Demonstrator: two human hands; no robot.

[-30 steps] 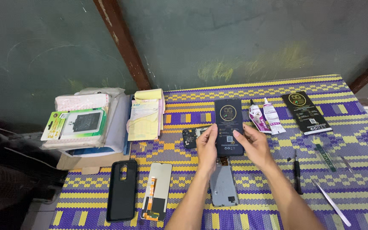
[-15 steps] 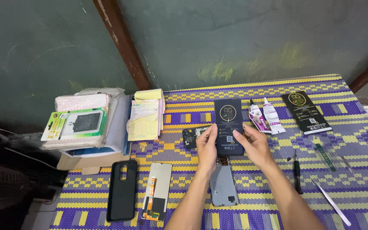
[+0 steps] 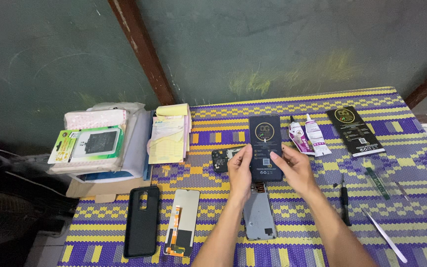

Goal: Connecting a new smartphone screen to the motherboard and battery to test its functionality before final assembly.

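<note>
Left hand and right hand both pinching dark flat battery pack, held upright just above mat, mid-table toward back edge. Two-finger grip on slim edges looks marginal: could slip and drop onto grey phone frame lying directly below, or knock small black part beside left thumb. Glue tubes just right of pack, easy to nudge. Screwdriver and tweezers near right forearm, could get swept toward front edge.

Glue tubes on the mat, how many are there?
2: the glue tubes lie side by side, one beside the dark pack in both hands, the other just right of it.
</note>
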